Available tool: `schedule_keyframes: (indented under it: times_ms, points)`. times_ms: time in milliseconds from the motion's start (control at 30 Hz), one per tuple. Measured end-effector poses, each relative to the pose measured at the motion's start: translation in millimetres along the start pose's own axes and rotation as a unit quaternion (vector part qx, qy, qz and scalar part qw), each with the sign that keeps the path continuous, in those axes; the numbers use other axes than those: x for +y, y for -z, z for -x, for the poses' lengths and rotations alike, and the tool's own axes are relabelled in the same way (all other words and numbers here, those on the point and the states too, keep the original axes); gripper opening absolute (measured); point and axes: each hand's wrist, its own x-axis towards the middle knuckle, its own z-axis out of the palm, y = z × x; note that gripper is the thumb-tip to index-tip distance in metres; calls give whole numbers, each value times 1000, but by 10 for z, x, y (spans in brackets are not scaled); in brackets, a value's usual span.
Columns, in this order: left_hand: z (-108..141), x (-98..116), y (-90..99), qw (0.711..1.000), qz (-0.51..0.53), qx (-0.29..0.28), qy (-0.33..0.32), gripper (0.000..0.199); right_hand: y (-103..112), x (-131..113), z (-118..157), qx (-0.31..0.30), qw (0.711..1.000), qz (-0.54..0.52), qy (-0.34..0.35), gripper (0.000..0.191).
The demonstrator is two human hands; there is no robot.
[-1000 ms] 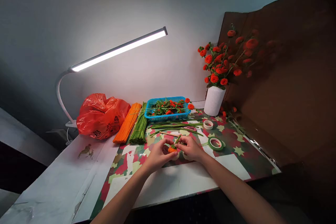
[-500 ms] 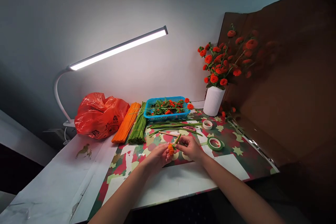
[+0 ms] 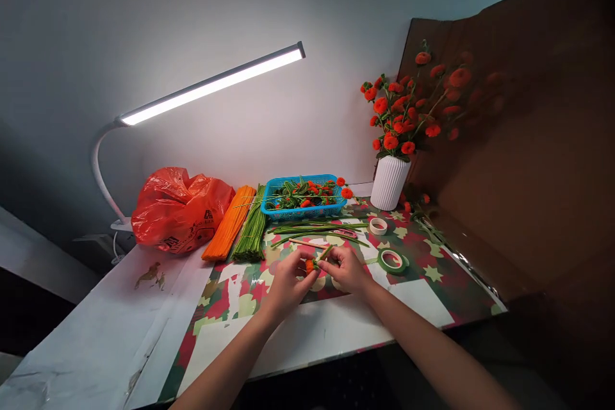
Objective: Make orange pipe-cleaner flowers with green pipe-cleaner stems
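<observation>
Between my hands is a small orange flower (image 3: 310, 265) with a short green stem (image 3: 325, 252) that points up and to the right. My left hand (image 3: 291, 282) has its fingers around the orange head from the left. The fingers of my right hand (image 3: 346, 269) pinch the flower's green base and stem from the right. Just behind my hands lie a thin wooden stick (image 3: 307, 243) and several long green stems (image 3: 317, 229). A roll of green tape (image 3: 393, 261) is to the right of my right hand, with a white tape roll (image 3: 378, 226) behind it.
A blue basket (image 3: 305, 212) holds flowers and leaves at the back. Left of it are green (image 3: 250, 234) and orange bundles (image 3: 230, 224), a red plastic bag (image 3: 181, 211) and a lit lamp (image 3: 211, 84). A white vase (image 3: 390, 183) of orange flowers stands at the back right.
My left hand has turned and risen, its fingers now over the flower head. The flower has tipped to the left. The view has shifted slightly.
</observation>
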Motion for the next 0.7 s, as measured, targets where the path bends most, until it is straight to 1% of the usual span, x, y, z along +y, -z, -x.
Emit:
schedule_keyframes:
  times_ms: [33, 67, 167, 267, 333, 400, 433, 467, 533, 600, 633, 700]
  points:
    - [-7, -15, -4, 1000, 4, -5, 9, 27, 5, -5, 3, 6, 1000, 6, 0, 19]
    - [-19, -33, -2, 999, 23, -23, 25, 28, 10, -12, 6, 10, 1000, 10, 4, 19]
    - [-60, -86, 40, 984, 119, -103, 87, 33, 24, -33, 11, 11, 999, 7, 39, 17]
    - [-79, -123, 116, 948, 217, -165, 163, 33, 21, -55, 7, 7, 998, -12, 65, 20]
    - [-76, -137, 155, 921, 267, -190, 212, 32, 12, -69, 7, 0, 998, -36, 61, 23]
    - [-70, -137, 164, 903, 288, -202, 247, 31, 4, -77, 13, -15, 997, -61, 46, 24]
    - [-69, -131, 156, 903, 290, -191, 253, 30, 1, -78, 17, -19, 997, -65, 39, 24]
    - [-71, -121, 141, 911, 285, -168, 246, 30, -1, -78, 21, -21, 997, -62, 33, 23]
    - [-81, -90, 101, 946, 239, -104, 194, 30, -1, -74, 30, -17, 999, -36, 24, 18]
    - [-100, -57, 66, 978, 153, -54, 129, 31, 0, -69, 37, -10, 1000, -6, 22, 13]
    - [-111, -46, 55, 986, 113, -47, 112, 31, 1, -69, 40, -11, 1000, 5, 25, 11]
    - [-134, -36, 47, 988, 69, -58, 124, 33, 1, -75, 42, -13, 999, 22, 31, 8]
